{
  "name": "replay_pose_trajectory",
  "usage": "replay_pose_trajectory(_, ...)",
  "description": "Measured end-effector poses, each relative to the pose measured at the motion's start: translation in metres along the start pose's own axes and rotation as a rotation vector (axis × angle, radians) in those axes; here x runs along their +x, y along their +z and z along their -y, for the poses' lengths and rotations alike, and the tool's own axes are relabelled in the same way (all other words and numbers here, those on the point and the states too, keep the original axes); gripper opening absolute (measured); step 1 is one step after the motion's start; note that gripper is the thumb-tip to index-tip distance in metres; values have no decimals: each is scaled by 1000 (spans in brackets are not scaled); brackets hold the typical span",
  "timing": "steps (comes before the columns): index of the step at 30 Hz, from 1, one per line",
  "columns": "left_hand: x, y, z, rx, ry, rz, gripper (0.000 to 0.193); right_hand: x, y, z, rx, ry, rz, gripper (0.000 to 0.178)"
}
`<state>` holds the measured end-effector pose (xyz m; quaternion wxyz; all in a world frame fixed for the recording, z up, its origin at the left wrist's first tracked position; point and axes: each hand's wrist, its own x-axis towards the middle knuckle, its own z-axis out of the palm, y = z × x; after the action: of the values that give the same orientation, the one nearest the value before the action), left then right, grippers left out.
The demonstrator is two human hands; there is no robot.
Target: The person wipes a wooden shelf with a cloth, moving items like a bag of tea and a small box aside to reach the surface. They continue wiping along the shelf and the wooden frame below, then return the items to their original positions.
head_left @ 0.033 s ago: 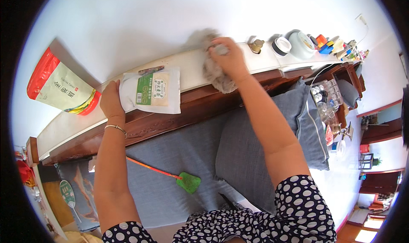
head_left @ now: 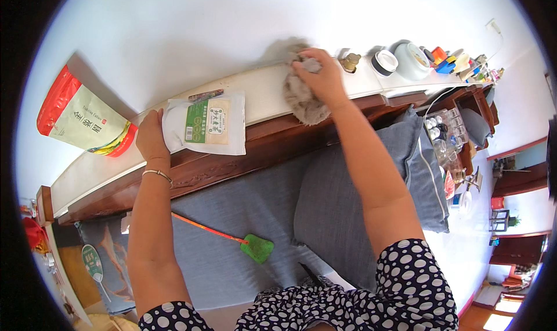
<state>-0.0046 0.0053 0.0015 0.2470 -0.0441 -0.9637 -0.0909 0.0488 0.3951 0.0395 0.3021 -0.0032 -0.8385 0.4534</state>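
Note:
My right hand is closed around a bunched grey-brown fluffy cloth, pressed on the white ledge against the wall. My left hand is closed at the left edge of a white pouch with a green and cream label; its fingertips are partly hidden. The pouch's lower end overhangs the ledge. Left of that hand stands a red and cream pouch. A thin dark patterned packet lies just behind the white pouch.
Beyond the cloth, along the ledge, are a small brass-coloured figurine, a white and black round container, a pale bowl-like pot and colourful small items. Below lie a grey cushion and a green fly swatter.
My right hand has slid the cloth slightly to the right along the ledge, toward the figurine. My left hand and the white pouch have stayed in place.

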Motion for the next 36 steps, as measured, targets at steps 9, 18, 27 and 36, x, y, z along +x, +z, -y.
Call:
replay_pose_trajectory(9,-1,2,1,-42,-25,-10,29,-34,-40,-41,-452,-163,-3,65)
replay_pose_trajectory(18,0,-4,-6,60,-21,-15,30,-33,44,-1,-438,-183,34,41)
replay_pose_trajectory(27,-3,-5,-2,1,-14,-13,26,-81,54,102,-387,-129,-186,43)
replay_pose_trajectory(36,-1,-2,-4,-85,59,-40,24,-141,107,112,514,824,303,43)
